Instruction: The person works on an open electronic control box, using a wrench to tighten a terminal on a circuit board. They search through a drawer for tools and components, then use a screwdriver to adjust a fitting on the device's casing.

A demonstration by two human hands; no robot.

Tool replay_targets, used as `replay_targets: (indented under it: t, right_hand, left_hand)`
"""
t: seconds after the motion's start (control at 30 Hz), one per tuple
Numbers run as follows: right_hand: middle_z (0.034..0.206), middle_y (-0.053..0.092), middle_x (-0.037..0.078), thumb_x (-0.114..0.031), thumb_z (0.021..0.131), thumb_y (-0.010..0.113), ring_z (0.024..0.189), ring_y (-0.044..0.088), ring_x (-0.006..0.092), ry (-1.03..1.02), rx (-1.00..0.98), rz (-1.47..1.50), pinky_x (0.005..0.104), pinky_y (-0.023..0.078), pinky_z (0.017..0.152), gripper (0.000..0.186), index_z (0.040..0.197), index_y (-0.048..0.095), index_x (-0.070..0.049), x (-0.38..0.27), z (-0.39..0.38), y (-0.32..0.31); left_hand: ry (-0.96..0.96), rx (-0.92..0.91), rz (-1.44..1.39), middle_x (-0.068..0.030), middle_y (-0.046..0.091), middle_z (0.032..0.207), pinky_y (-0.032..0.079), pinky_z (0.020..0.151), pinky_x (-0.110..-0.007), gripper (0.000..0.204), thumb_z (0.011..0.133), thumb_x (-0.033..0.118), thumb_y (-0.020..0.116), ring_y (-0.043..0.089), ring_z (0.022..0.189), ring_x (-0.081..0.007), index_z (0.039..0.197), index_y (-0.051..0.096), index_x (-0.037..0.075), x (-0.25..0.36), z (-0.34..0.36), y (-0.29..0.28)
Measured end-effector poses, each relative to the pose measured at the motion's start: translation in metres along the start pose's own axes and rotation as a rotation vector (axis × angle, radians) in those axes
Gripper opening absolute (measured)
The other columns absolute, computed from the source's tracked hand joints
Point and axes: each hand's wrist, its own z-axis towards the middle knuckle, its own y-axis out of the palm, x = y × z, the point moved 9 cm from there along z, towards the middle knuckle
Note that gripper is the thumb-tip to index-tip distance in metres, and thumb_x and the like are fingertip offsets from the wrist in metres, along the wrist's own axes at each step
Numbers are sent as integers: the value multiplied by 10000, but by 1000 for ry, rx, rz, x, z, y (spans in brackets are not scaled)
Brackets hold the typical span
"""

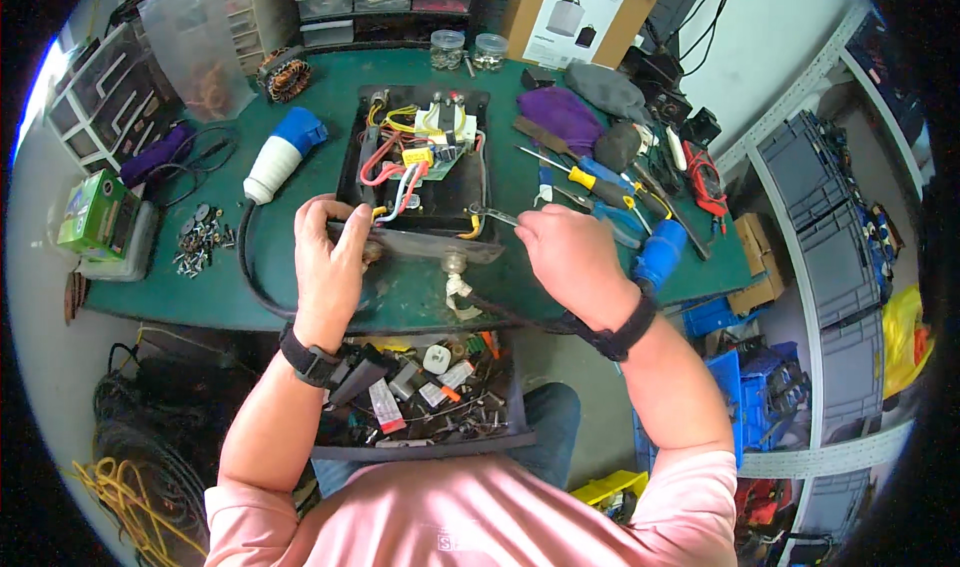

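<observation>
A black open electrical box (440, 244) lies on the green workbench, with red, yellow and white wires (410, 172) and a white component block inside. My left hand (325, 257) grips the box's near left corner, thumb and fingers curled at its edge. In my right hand (570, 257) is a small metal wrench (495, 215), closed in the fingers. The wrench's head sits at the box's near right corner, by a short yellow-sleeved wire (470, 229). A metal cable gland (454, 263) with whitish wrapping sticks out of the near wall, and a dark cable runs from it under my right wrist.
Left of the box lie a blue-and-white plug (285, 152) and loose screws (203, 239). To the right are screwdrivers (595, 182), pliers (620, 222), a blue connector (660, 252) and a red multimeter (706, 179). Below the bench edge is an open drawer (430, 442) of parts.
</observation>
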Motion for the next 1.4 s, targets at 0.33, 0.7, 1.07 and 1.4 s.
replay_targets:
  t: [0.33,0.7,1.07,1.4]
  right_hand:
    - [816,668,141,-214,875,597,825,657,348,-94,-81,18,473,528,716,173,817,695,-84,18,16,4]
    - [845,671,93,-207,826,692,787,643,321,-364,-177,47,420,508,687,149,919,722,-95,29,47,8]
    - [835,642,62,-224,820,695,824,627,290,-590,-239,-26,397,503,698,142,912,724,-120,25,79,14]
    - [735,564,60,-319,845,669,761,603,287,-401,-20,-21,422,494,623,189,779,707,-147,18,46,0]
  left_hand:
    - [-115,-6,-58,-240,558,1164,418,933,-390,370,910,290,677,546,1046,-348,808,525,-31,-8,4,2]
    - [-19,54,33,-189,574,1144,483,711,-332,208,922,159,584,582,828,-195,847,505,-18,-15,1,2]
    - [-168,12,-103,-229,508,1175,483,720,-359,169,887,114,559,583,855,-283,872,501,-45,-21,-4,6]
    - [-311,24,-289,-129,564,1138,465,775,-284,109,889,115,502,500,931,-149,919,522,12,-25,-15,7]
